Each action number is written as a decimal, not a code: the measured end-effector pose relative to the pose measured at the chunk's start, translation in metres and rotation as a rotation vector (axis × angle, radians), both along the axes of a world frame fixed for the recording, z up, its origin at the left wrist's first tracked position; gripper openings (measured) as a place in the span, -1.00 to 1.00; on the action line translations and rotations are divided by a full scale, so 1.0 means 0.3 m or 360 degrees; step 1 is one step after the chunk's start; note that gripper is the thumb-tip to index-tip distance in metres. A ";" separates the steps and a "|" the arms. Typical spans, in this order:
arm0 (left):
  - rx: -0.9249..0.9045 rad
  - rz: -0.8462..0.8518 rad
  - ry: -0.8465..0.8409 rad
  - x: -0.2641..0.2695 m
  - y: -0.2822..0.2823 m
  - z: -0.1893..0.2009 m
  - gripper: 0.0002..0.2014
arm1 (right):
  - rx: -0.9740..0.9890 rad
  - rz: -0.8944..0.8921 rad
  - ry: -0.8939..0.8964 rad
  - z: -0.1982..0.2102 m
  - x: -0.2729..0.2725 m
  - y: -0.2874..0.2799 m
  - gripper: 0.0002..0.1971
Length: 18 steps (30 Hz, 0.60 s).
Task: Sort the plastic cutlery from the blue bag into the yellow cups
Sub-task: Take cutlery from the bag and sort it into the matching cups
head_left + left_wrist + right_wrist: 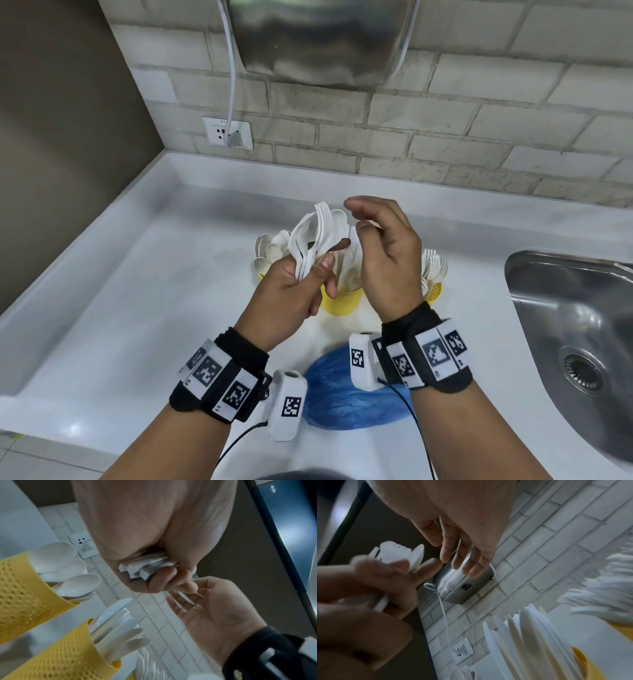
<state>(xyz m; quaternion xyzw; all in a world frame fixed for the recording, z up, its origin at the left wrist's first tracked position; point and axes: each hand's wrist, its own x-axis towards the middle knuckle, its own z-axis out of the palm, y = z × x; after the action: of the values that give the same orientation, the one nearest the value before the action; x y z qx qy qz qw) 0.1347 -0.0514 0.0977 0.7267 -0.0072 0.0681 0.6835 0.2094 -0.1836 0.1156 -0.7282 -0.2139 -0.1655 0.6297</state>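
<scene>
My left hand (308, 277) grips a bundle of white plastic cutlery (317, 233), forks and spoons fanned upward, above the yellow cups. Its handle ends (145, 568) stick out of the fist. My right hand (373, 236) hovers just right of the bundle, fingers relaxed and holding nothing. Three yellow mesh cups stand behind the hands: the left cup (259, 274) holds spoons, the middle cup (342, 303) holds knives, the right cup (434, 291) holds forks. The blue bag (342, 394) lies crumpled on the counter under my wrists.
A steel sink (565, 325) is sunk into the white counter (137, 325) at the right. A metal hand dryer (318, 41) hangs on the brick wall, its cord running to a socket (227, 132). A brown wall closes the left side.
</scene>
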 end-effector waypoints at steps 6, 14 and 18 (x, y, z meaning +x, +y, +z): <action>0.0128 0.0154 -0.0001 0.015 -0.002 -0.036 -0.75 | -0.0067 -0.0013 -0.0154 0.044 -0.054 -0.016 -0.81; 0.0265 0.0278 -0.0022 0.012 -0.007 -0.031 -0.78 | -0.0464 -0.0178 -0.0114 0.025 -0.055 0.014 -0.88; 0.0273 0.0235 -0.0048 0.011 -0.007 -0.026 -0.75 | -0.0393 -0.0225 -0.0103 0.023 -0.041 0.024 -0.88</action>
<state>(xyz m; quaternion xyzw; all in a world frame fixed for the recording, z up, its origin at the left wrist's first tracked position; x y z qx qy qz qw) 0.1381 -0.0535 0.0901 0.7800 0.0303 0.1284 0.6117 0.1969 -0.1764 0.1225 -0.8077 -0.2011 -0.2052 0.5149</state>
